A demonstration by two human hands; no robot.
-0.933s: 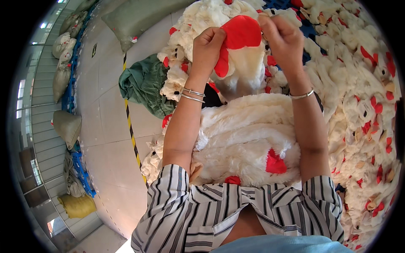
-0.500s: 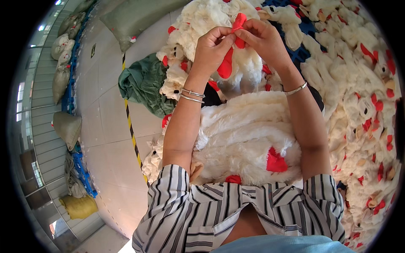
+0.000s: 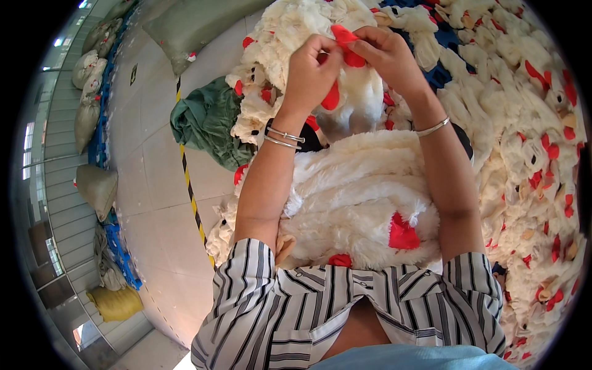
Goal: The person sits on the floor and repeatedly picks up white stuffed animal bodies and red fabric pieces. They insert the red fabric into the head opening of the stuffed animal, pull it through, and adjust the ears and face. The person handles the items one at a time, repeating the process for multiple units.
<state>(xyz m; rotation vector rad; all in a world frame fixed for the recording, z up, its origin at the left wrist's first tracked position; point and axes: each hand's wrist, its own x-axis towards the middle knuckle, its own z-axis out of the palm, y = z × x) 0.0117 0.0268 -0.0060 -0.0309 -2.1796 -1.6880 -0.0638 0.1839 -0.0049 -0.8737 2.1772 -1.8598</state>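
Observation:
A red fabric piece point(image 3: 354, 58) of an unstuffed plush toy is stretched between my two hands. My left hand point(image 3: 311, 77) is closed on its left side, and a red flap point(image 3: 332, 97) hangs below those fingers. From the right, my right hand point(image 3: 391, 61) pinches the same red cloth between thumb and fingers. Behind and under the hands lies white furry plush fabric point(image 3: 364, 92) with a greyish patch. Across my lap rests a white plush skin point(image 3: 364, 179) with a red patch point(image 3: 404, 233). The fingertips partly hide the red cloth.
Limp white plush skins with red parts point(image 3: 518, 142) heap along the right, over blue plastic pallets point(image 3: 438, 74). A dark green cloth bundle point(image 3: 209, 120) sits left of my arm, beside a black-and-yellow floor stripe point(image 3: 186, 166). Stuffed sacks point(image 3: 200, 24) lie farther off.
The red cloth has turned and spread between my fingers, with its upper end tipping left. My left hand shows more of its back. Both hands stay in nearly the same place.

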